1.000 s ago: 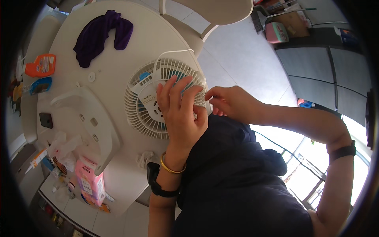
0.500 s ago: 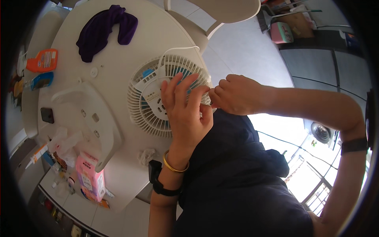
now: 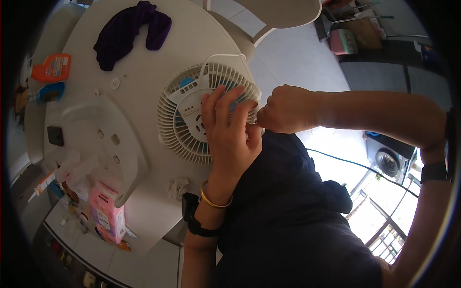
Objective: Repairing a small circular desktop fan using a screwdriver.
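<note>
A white fan head [image 3: 168, 127] with a round wire-like grille lies on the table, its blue blades partly visible through the bars. Over its near right side rests my left hand [image 3: 230, 127], fingers spread, thumb and index close to the rim. Right at that rim my right hand [image 3: 287, 109] is closed, fingertips pinched together; whatever they hold is hidden. A white cord [image 3: 225, 55] runs from the fan's back along its far edge. To the left lies a curved white plastic stand [image 3: 129, 151] with several slots. A small white round knob [image 3: 115, 83] sits beyond it.
A purple cloth [image 3: 117, 38] lies on the table's far part. Along the left are an orange bottle [image 3: 55, 68], a dark phone [image 3: 55, 136] and a pink package [image 3: 106, 213]. Crumpled white plastic [image 3: 178, 188] lies near my left wrist. A chair [image 3: 283, 12] stands beyond the table.
The view has shifted slightly. My right hand stays at the fan's rim and has turned a little, its knuckles now more rounded over. My left hand keeps its place on the grille.
</note>
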A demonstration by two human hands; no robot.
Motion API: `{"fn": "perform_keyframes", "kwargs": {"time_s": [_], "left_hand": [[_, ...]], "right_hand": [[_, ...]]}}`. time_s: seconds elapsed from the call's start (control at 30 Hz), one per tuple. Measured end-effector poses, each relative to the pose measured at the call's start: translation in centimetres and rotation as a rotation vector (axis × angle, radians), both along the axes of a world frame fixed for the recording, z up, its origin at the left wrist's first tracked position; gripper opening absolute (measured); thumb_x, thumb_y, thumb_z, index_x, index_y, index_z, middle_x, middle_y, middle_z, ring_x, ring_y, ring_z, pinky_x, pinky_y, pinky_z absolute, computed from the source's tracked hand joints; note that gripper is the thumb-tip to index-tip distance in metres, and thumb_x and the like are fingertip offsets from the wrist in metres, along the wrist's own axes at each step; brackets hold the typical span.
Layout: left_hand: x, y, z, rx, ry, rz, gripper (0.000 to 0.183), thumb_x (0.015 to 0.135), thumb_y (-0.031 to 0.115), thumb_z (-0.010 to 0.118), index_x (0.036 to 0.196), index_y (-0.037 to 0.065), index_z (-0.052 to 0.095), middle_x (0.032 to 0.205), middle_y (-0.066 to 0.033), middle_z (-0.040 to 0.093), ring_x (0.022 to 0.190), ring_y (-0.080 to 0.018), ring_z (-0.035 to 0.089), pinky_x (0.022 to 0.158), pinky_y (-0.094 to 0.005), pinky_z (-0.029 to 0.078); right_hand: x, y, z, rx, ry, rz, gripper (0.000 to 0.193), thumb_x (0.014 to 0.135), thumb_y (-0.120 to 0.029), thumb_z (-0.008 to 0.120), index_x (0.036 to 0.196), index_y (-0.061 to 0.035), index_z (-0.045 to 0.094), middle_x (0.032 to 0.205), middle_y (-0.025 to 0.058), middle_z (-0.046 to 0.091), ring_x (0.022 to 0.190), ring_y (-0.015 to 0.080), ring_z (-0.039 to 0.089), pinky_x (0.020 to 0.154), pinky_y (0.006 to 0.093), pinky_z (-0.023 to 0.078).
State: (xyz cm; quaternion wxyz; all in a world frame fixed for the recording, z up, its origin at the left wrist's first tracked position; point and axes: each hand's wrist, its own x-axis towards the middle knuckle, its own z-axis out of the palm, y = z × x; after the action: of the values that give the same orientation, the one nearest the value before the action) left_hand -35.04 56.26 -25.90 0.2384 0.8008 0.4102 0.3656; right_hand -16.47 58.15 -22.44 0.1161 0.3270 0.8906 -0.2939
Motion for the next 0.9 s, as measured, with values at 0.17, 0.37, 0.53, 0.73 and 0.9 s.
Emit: {"fn": "perform_keyframes", "kwargs": {"time_s": [0.17,0.37,0.53,0.73,0.9], "left_hand": [[-0.1,-0.1,0.2,-0.018,-0.011,0.013,0.034,0.067,0.001,0.059,0.1,0.008,0.061,0.121,-0.0106,0.056,0.122,-0.0382,0.046,0.106,-0.0564,0.032],[0.1,-0.1,0.3,-0.044,-0.025,0.014,0.036,0.069,-0.002,0.056,0.103,0.007,0.059,0.12,-0.0104,0.058,0.12,-0.0387,0.048,0.107,-0.0566,0.03],[0.1,-0.3,0.2,-0.051,0.087,0.054,0.041,0.067,-0.004,0.051,0.106,0.008,0.057,0.121,-0.0075,0.058,0.124,-0.0357,0.047,0.112,-0.0619,0.013],[0.4,-0.4,-0.1,-0.02,0.128,0.115,0.048,0.065,-0.008,0.048,0.109,0.009,0.054,0.121,-0.0034,0.06,0.13,-0.0341,0.045,0.111,-0.0649,-0.004],[0.5,-0.4,-0.1,-0.027,0.166,0.135,0.05,0.063,-0.009,0.049,0.11,0.009,0.053,0.12,-0.0026,0.06,0.13,-0.0339,0.045,0.111,-0.0653,-0.004]], "right_hand": [[-0.2,-1.0,0.1,-0.036,-0.034,-0.09,0.026,0.093,-0.025,0.051,0.079,-0.0068,0.063,0.057,0.0106,0.06,0.051,0.0312,0.061,0.048,0.0403,0.048],[0.4,-2.2,-0.6,0.013,0.068,-0.221,0.034,0.096,-0.029,0.049,0.075,-0.005,0.06,0.051,0.011,0.056,0.047,0.0322,0.058,0.045,0.0403,0.045],[0.0,-2.8,-0.5,0.017,0.11,-0.283,0.039,0.097,-0.031,0.048,0.072,-0.0031,0.057,0.05,0.0127,0.055,0.046,0.0326,0.058,0.044,0.0413,0.045],[-0.6,-3.4,-0.4,0.045,0.076,-0.391,0.041,0.099,-0.033,0.046,0.073,-0.0029,0.057,0.051,0.0132,0.055,0.047,0.0336,0.058,0.048,0.0429,0.046],[-1.1,-3.4,0.4,-0.069,-0.019,-0.486,0.042,0.1,-0.034,0.044,0.075,-0.0026,0.058,0.055,0.0143,0.058,0.052,0.0338,0.06,0.052,0.0432,0.048]]}}
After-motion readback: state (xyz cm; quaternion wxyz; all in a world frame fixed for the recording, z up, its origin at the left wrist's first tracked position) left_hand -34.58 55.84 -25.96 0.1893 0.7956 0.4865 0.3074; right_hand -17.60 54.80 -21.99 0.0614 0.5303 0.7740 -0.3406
